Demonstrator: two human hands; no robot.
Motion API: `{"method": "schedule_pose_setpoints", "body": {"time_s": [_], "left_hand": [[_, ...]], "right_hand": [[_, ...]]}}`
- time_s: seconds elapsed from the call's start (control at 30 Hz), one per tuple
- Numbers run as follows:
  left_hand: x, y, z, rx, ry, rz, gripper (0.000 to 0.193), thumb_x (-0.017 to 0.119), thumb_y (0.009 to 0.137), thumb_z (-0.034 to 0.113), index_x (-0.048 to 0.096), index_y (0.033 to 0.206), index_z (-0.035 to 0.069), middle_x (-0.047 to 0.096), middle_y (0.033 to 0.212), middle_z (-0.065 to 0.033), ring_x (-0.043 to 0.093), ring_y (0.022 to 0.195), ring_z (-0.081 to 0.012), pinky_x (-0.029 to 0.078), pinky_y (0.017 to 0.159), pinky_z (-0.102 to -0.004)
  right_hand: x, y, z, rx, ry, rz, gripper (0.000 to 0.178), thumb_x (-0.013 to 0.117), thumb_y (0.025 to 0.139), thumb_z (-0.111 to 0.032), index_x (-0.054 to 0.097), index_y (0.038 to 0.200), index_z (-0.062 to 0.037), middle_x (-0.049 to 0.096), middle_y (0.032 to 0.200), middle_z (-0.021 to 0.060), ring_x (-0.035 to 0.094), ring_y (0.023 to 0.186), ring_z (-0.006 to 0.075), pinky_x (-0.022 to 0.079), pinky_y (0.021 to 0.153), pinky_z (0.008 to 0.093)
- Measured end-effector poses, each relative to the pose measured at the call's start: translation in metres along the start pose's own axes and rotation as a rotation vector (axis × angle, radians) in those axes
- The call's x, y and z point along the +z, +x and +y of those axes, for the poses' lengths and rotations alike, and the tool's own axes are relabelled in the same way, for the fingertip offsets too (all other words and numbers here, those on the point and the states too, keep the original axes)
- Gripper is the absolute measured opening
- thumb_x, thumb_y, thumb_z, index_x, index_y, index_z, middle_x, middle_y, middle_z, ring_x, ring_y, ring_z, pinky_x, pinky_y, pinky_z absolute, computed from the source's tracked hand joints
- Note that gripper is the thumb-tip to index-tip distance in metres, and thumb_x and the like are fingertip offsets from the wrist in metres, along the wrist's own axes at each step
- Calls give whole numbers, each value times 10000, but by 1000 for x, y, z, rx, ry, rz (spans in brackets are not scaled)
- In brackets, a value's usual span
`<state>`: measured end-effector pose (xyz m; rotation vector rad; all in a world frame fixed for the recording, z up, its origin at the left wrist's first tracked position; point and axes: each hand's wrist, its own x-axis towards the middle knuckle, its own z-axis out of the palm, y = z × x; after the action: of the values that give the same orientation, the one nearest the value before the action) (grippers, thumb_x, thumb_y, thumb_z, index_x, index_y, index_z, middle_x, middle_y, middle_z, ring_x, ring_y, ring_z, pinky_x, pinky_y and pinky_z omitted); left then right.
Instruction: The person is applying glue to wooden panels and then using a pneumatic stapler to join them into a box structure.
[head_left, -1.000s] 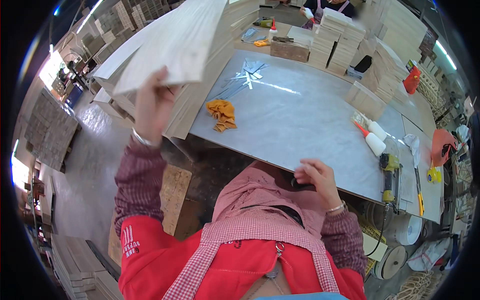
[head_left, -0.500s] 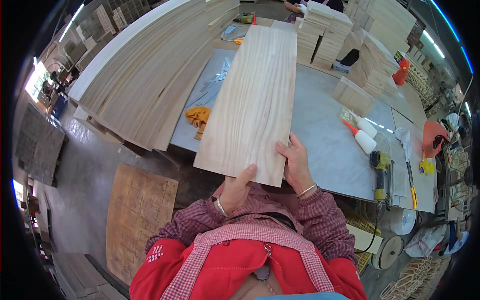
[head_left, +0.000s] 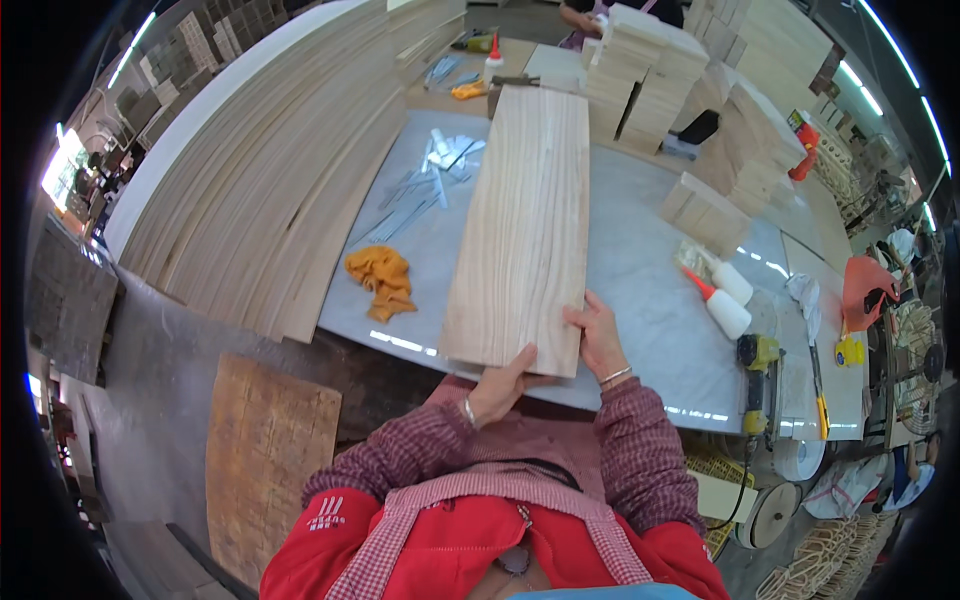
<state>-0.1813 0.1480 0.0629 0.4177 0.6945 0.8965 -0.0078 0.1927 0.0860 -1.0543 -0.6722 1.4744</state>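
A long pale wooden board points away from me over the table, its near end close to my body. My left hand grips the near edge, thumb on top and fingers underneath. My right hand holds the right side close to the near corner, thumb over the face. Left of the board lie an orange cloth and a scatter of thin metal strips. To its right are two white glue bottles, one with a red nozzle.
A long row of stacked boards fills the left side. Stacked wooden pieces stand at the back of the grey-topped table. A yellow-green nail gun with a hose lies at the right edge. Another person is at the far side.
The board has come down toward the tabletop and looks narrower. My hands have shifted slightly right with it. A red-capped bottle and a dark tool past its far end now show more fully.
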Motion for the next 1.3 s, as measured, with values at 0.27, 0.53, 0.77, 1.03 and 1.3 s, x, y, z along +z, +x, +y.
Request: {"method": "schedule_pose_setpoints", "body": {"time_s": [0.27,0.53,0.77,1.03,1.3], "left_hand": [[-11,-2,2,-643,151,-425,378,494,974,177,464,1234,-95,628,1077,-238,651,965,-309,550,851,-319],[32,22,40,-367,462,-296,330,542,948,185,546,1167,-62,640,1053,-175,650,918,-229,545,809,-290],[123,143,50,17,889,-309,415,578,914,186,495,1263,-22,556,1200,-137,558,1020,-190,473,878,-295],[145,323,14,267,1053,-194,572,580,864,172,388,1371,-11,437,1363,-157,491,1101,-226,404,932,-306],[199,353,-24,301,1031,-267,560,585,855,156,391,1353,-12,433,1355,-160,447,1206,-262,382,971,-313]], "right_hand": [[-32,23,13,11,-257,40,342,564,822,20,562,1161,63,643,1004,116,576,813,143,480,748,227],[-86,47,-37,-510,-1070,342,244,572,818,-173,631,1009,-33,646,768,94,559,658,252,458,637,344],[-221,51,-146,-562,-1062,852,204,549,814,-162,632,944,-29,649,799,112,597,713,280,466,652,365],[-246,116,-165,-437,-1177,913,316,576,752,-229,634,976,-15,626,1017,215,586,915,400,469,791,440],[-267,144,-171,-491,-1157,910,268,558,770,-180,618,951,8,632,913,239,600,850,429,480,736,476]]}}
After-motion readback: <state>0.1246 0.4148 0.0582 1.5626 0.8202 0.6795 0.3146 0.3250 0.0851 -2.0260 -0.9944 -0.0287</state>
